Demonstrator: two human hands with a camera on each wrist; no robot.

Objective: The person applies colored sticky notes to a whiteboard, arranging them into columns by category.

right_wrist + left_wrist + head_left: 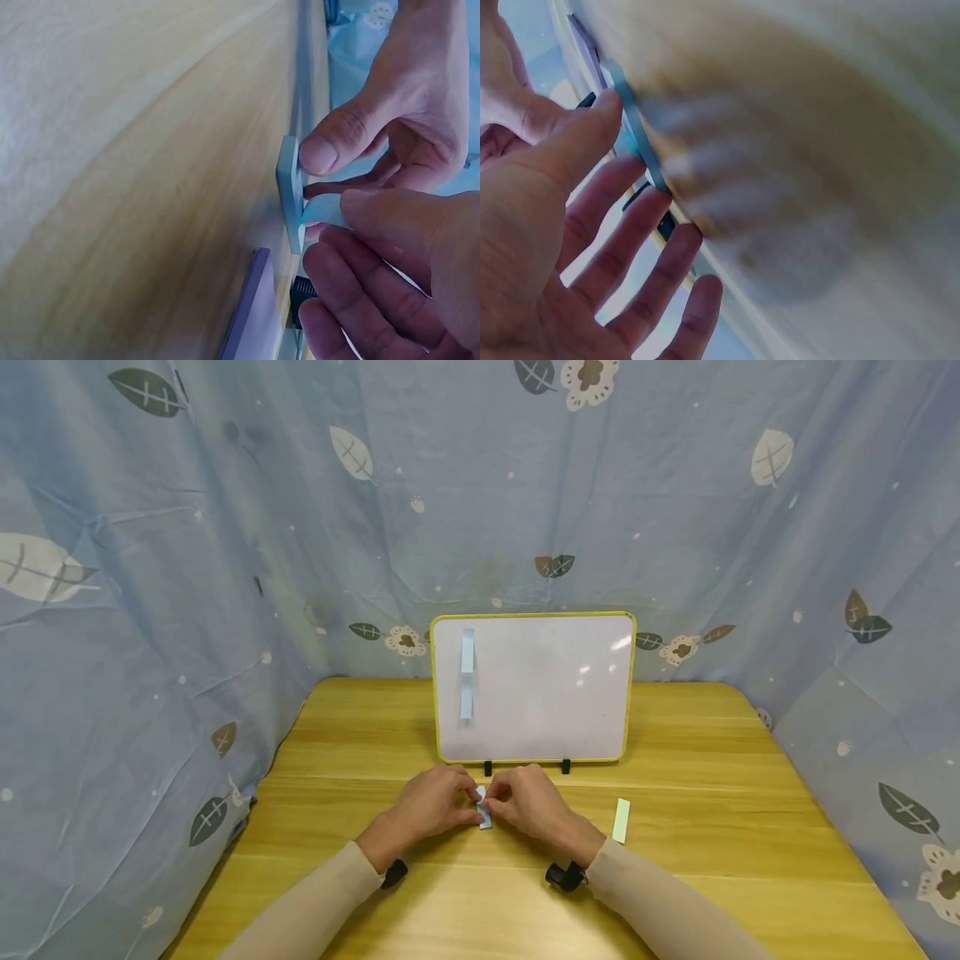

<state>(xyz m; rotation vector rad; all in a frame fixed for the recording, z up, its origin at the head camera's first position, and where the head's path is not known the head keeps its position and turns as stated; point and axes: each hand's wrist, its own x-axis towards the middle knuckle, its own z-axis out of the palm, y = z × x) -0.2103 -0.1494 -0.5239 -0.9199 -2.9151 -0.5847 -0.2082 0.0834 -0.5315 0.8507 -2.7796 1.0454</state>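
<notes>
A narrow pad of light blue sticky notes (484, 821) lies on the table between the two hands. My left hand (431, 802) steadies it, its thumb on the pad and the index fingertip at the pad's edge; the other fingers are spread in the left wrist view. With thumb and index finger, my right hand (528, 802) pinches the pad's top sheet (328, 209), which curls up from the pad (289, 195). A purple pad (251, 307) lies close by in the right wrist view; the right hand seems to hide it in the head view.
Behind the hands stands a yellow-framed whiteboard (547, 693) on black feet, with two blue strips (467, 652) stuck one above the other at its left. A pale green pad (621, 821) lies right of the right hand. Patterned curtains (480, 485) surround the wooden table (697, 760).
</notes>
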